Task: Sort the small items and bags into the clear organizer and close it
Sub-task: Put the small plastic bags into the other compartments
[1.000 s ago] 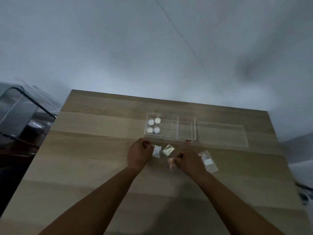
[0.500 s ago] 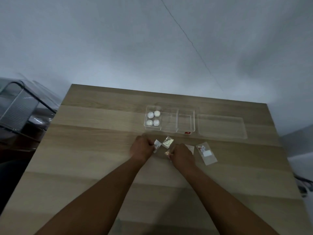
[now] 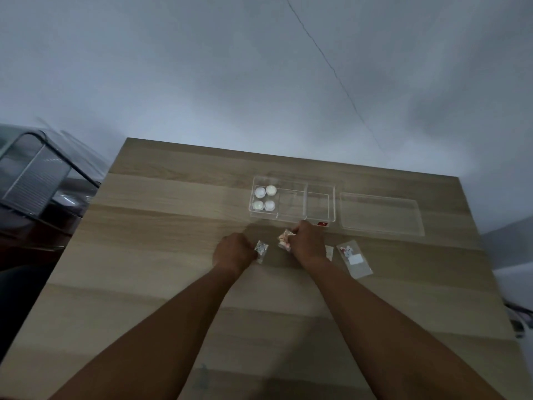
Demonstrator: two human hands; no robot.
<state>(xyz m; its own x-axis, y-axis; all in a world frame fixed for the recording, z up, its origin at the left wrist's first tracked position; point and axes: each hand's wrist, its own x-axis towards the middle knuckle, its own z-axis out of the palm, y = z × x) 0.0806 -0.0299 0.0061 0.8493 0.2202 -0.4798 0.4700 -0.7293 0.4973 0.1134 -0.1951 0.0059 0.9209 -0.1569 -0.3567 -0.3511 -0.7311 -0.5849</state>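
Note:
The clear organizer (image 3: 320, 223) stands open on the wooden table, with several white round items (image 3: 265, 198) in its left compartment; the middle and right compartments look bare. Its clear lid (image 3: 380, 213) lies flat to the right. My left hand (image 3: 234, 254) pinches a small clear bag (image 3: 262, 249) at the table surface. My right hand (image 3: 307, 245) grips small bags (image 3: 284, 241) with pinkish contents, just in front of the organizer. Another small bag (image 3: 328, 252) peeks out beside my right hand. A larger clear bag (image 3: 354, 258) with a white label lies further right.
A wire-and-glass rack (image 3: 31, 180) stands off the table's left edge. The table (image 3: 161, 255) ends at a grey wall behind the organizer.
My right hand has moved up toward the organizer with the pinkish bags. My left hand still holds its small bag, shifted slightly. The camera tilted a little.

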